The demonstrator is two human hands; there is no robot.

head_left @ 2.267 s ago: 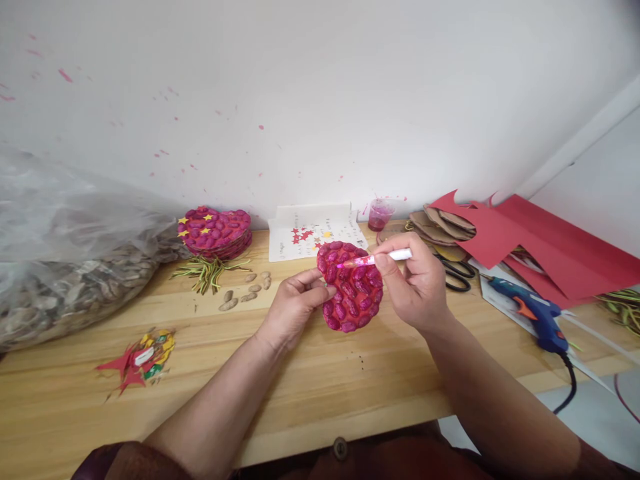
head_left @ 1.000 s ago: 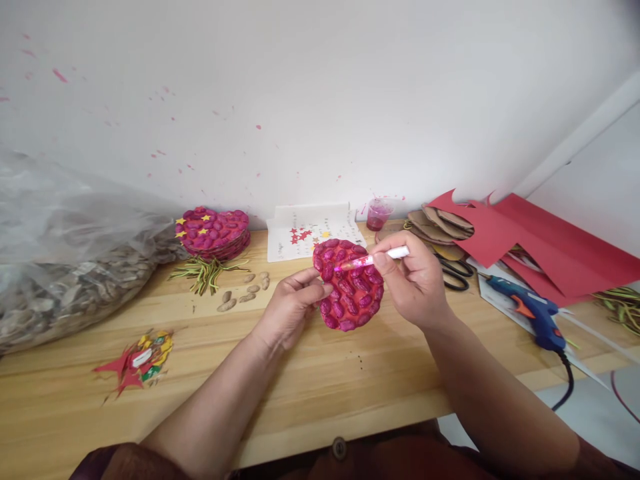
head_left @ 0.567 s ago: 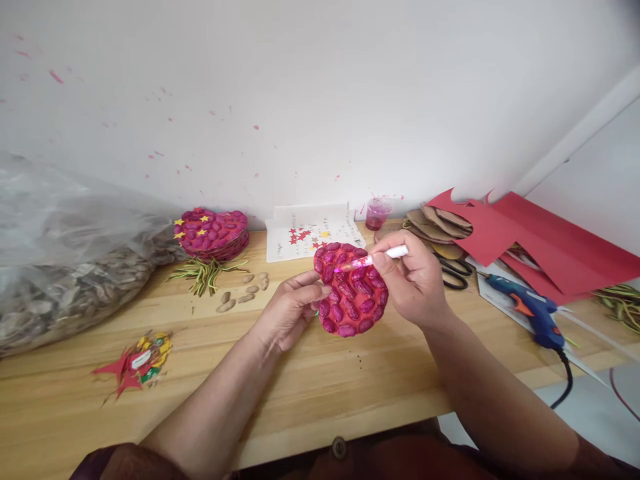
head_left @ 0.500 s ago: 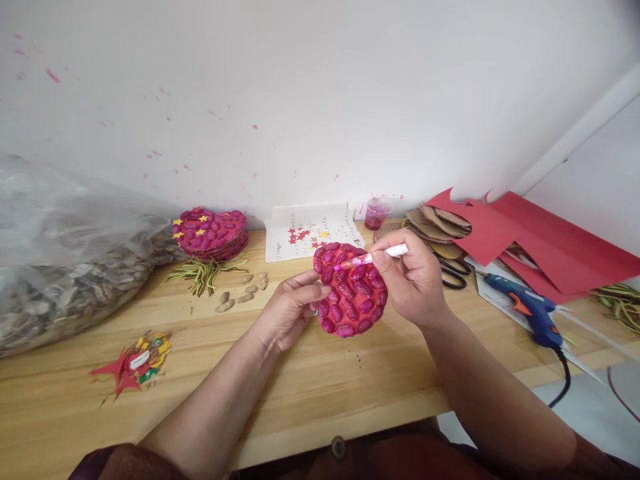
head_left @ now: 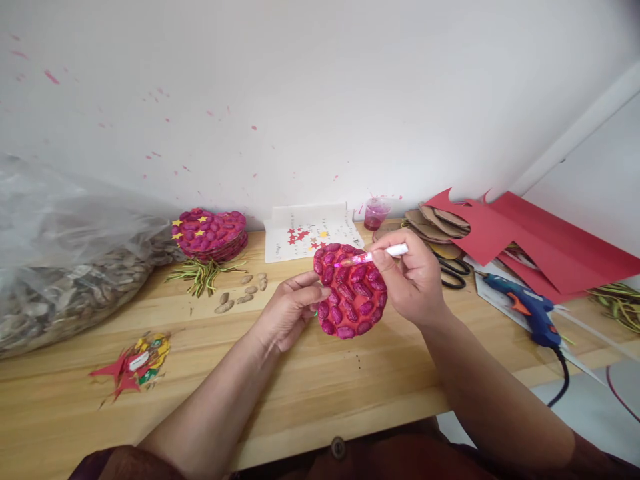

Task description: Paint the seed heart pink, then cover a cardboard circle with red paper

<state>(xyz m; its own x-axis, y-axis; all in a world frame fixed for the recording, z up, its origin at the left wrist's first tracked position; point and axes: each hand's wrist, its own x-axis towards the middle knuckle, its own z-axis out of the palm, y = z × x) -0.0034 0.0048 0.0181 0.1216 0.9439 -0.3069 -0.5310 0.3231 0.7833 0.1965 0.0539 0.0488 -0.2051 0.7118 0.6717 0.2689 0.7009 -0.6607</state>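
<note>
My left hand (head_left: 295, 307) grips the left edge of a round red disc (head_left: 350, 293) covered in magenta-painted peanuts, the thumb on its face and the other fingers partly hidden behind. Held up off the table, the disc is tilted toward me. Pinched in my right hand (head_left: 413, 277) is a white-handled paintbrush (head_left: 397, 251). Its magenta-stained tip meets the peanuts at the disc's upper left. Some green shows beside my left fingers at the disc's edge.
To the left are a plastic bag of peanuts (head_left: 75, 287), stacked peanut discs (head_left: 210, 233), loose peanuts (head_left: 245, 293) and paper scraps (head_left: 133, 367). Behind lie a sheet with stars (head_left: 280, 247) and a paint cup (head_left: 376, 215). Scissors (head_left: 455, 272), a glue gun (head_left: 530, 307) and red paper (head_left: 560, 233) are right.
Both hands, the disc and the brush stay almost where they were. The whole view has shifted very slightly.
</note>
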